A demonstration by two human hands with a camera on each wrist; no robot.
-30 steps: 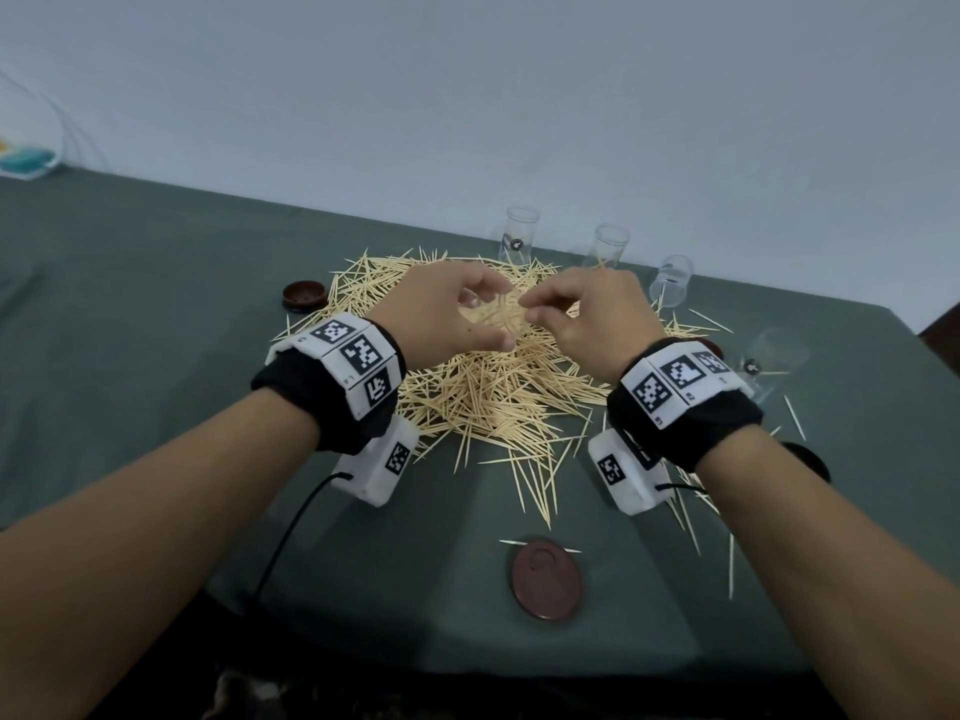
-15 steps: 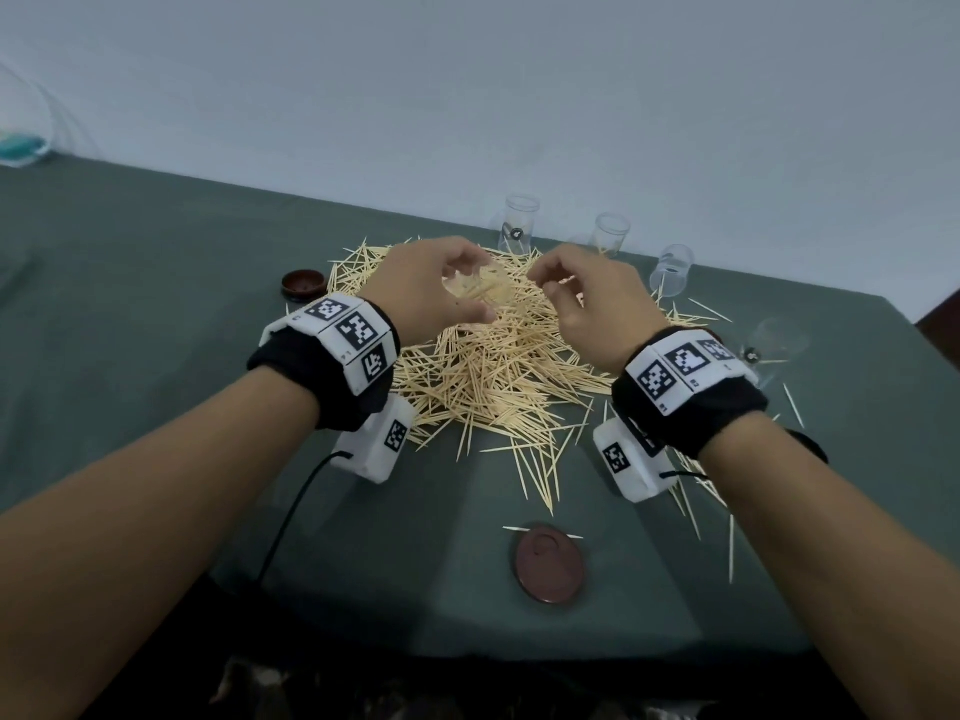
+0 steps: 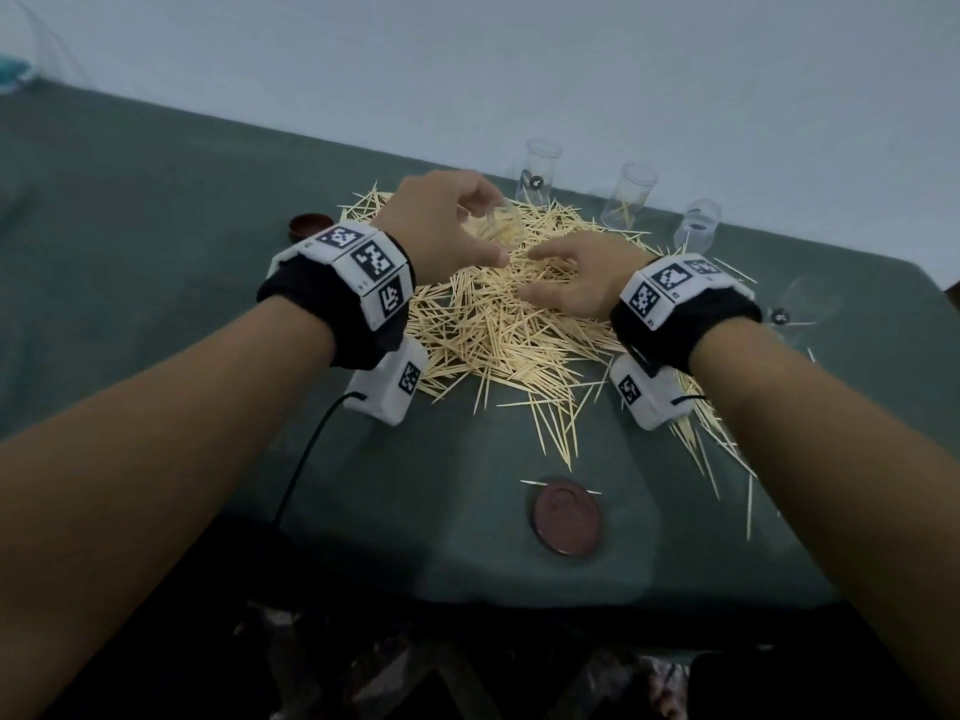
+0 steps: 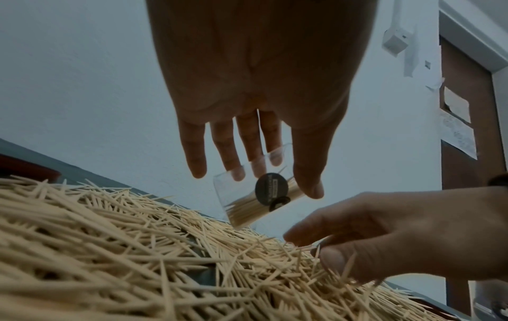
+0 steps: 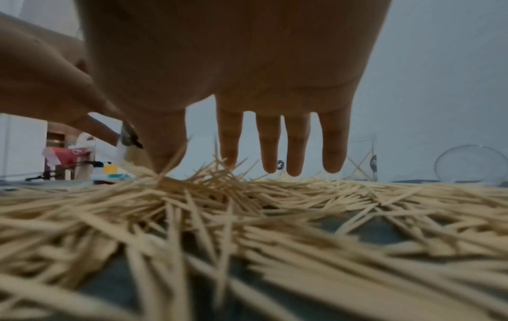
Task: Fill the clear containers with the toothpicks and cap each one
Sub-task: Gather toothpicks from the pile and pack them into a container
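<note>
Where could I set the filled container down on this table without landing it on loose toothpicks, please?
The bare green cloth left of the left hand, beyond the small brown cap, is free. So is the strip between the toothpick pile and the brown lid. The centre and right edge are strewn, and the back holds three jars.

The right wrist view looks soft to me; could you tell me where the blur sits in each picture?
Right wrist view: near toothpicks badly blurred, fingers sharper. Left wrist view: container fairly crisp in the left hand, right hand slightly smeared. Head view: dim, edges bowed, pile sharp.
</note>
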